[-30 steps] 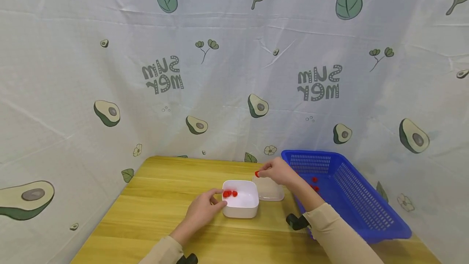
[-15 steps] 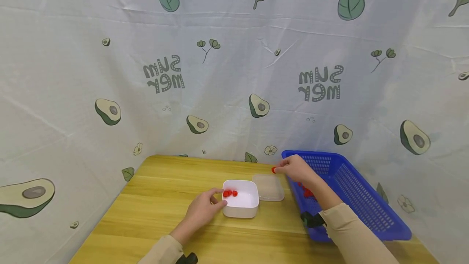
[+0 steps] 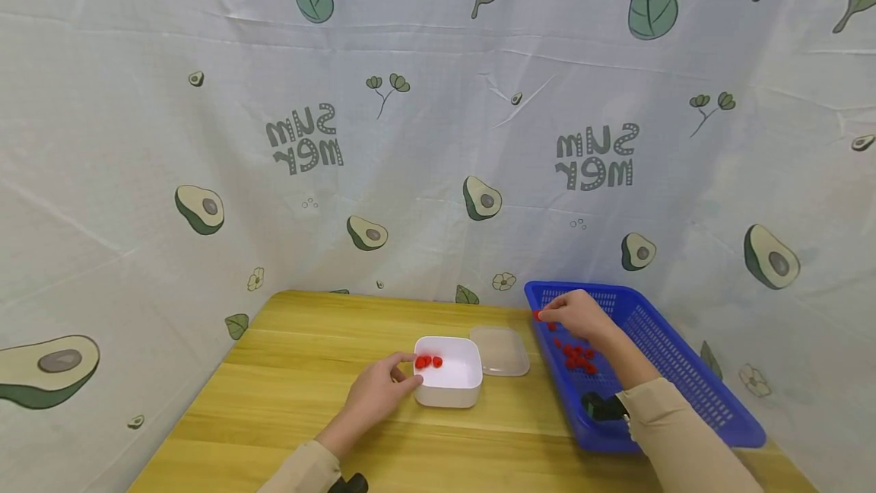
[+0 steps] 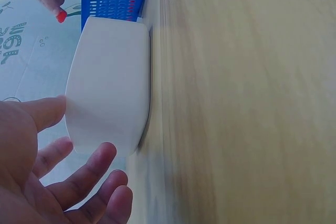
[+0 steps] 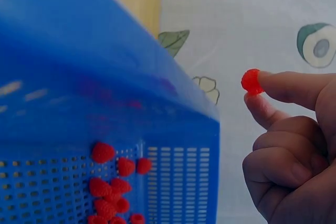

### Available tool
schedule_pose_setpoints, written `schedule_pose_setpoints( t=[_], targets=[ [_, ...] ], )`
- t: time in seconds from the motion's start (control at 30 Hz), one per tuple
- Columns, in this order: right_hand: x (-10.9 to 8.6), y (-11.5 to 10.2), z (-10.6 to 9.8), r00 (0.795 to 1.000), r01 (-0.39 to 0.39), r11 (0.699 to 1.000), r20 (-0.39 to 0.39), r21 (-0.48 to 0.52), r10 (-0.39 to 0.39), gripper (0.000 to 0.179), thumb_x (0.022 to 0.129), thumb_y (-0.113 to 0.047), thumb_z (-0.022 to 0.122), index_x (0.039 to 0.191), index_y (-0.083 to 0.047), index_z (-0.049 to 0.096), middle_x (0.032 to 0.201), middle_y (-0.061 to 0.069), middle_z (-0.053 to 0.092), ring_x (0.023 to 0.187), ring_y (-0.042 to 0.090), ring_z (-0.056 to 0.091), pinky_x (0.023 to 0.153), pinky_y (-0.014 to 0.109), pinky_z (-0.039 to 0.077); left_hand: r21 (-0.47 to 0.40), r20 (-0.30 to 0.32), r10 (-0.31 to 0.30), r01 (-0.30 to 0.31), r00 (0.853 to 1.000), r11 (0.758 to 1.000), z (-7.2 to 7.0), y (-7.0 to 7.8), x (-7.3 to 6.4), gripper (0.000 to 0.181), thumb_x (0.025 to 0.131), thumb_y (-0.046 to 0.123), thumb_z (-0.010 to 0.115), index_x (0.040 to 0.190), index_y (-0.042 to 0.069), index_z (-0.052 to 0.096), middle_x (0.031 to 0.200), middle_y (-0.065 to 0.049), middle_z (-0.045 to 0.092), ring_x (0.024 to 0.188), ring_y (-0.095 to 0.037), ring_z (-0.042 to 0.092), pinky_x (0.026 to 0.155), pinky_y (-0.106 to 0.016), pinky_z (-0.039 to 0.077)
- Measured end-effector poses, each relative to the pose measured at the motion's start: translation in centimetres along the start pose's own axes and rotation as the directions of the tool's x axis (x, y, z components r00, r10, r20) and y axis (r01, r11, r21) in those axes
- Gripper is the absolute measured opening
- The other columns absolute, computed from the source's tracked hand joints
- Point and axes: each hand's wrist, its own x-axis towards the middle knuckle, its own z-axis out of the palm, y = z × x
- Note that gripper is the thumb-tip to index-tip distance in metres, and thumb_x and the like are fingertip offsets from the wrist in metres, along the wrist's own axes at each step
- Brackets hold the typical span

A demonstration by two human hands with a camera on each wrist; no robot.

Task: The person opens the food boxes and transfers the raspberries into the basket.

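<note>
My right hand (image 3: 578,314) pinches a red raspberry (image 5: 252,81) between thumb and index fingertip, its other fingers curled into the palm in the right wrist view. It hangs over the left back part of a blue plastic basket (image 3: 674,371), where several more raspberries (image 3: 576,356) lie. The left hand (image 3: 382,392) rests at the left side of a white square box (image 3: 448,395), thumb tip at its edge and fingers loosely spread in the left wrist view. Inside the box, by its left wall, are 3 raspberries (image 3: 427,361).
A translucent lid (image 3: 503,352) lies on the wooden table (image 3: 308,341) between box and basket. Behind the table hangs a pale curtain (image 3: 411,135) printed with avocados and leaves. The basket's high slotted walls stand around the loose raspberries.
My right hand has moved right with the raspberry, from above the lid to over the basket. The left hand and the box have stayed in place.
</note>
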Motion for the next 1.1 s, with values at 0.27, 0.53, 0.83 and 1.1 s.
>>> schedule_pose_setpoints(
  t=[0.27,0.53,0.83,1.1],
  targets=[
    [0.2,1.3,-1.3,1.000,0.002,0.999,0.008,-0.038,-0.002,0.032,0.094,-0.022,0.070,0.112,0.005,0.072,0.106,0.016,0.070,0.054,0.014,0.045,0.051,0.031,0.043,0.004,0.006,-0.013,0.013,1.000,1.000,-0.2,-0.1,-0.1,0.044,0.090,0.040,0.074,0.128,0.020,0.067,0.087,0.002,0.065,0.071,-0.016,0.054,0.060,-0.032,0.041],
    [0.1,2.9,-2.2,1.000,-0.027,0.993,-0.018,-0.115,0.025,0.032,0.092,-0.018,0.070,0.106,0.010,0.072,0.098,0.017,0.067,0.069,0.022,0.051,0.059,0.033,0.042,-0.001,0.013,-0.007,0.007,1.000,1.000,-0.2,0.1,-0.1,0.045,0.090,0.039,0.075,0.129,0.019,0.067,0.086,0.001,0.065,0.071,-0.016,0.054,0.060,-0.031,0.041],
    [1.2,6.2,-2.0,0.997,-0.069,0.992,0.014,-0.107,0.071,0.017,0.087,-0.017,0.072,0.083,-0.001,0.075,0.059,-0.005,0.043,0.047,0.007,0.025,0.046,0.025,0.027,-0.002,0.014,-0.011,0.011,1.000,1.000,-0.2,0.0,-0.1,0.045,0.090,0.040,0.075,0.129,0.019,0.066,0.087,0.001,0.065,0.072,-0.016,0.053,0.060,-0.031,0.041],
    [1.3,6.8,-1.3,0.996,-0.073,0.991,0.041,-0.109,0.077,0.014,0.085,-0.011,0.072,0.078,0.001,0.071,0.055,-0.008,0.032,0.047,0.006,0.022,0.044,0.023,0.024,-0.007,0.008,0.004,-0.004,1.000,1.000,-0.1,-0.2,0.0,0.044,0.090,0.040,0.075,0.128,0.020,0.067,0.086,0.002,0.066,0.071,-0.015,0.054,0.060,-0.031,0.041]
  ],
)
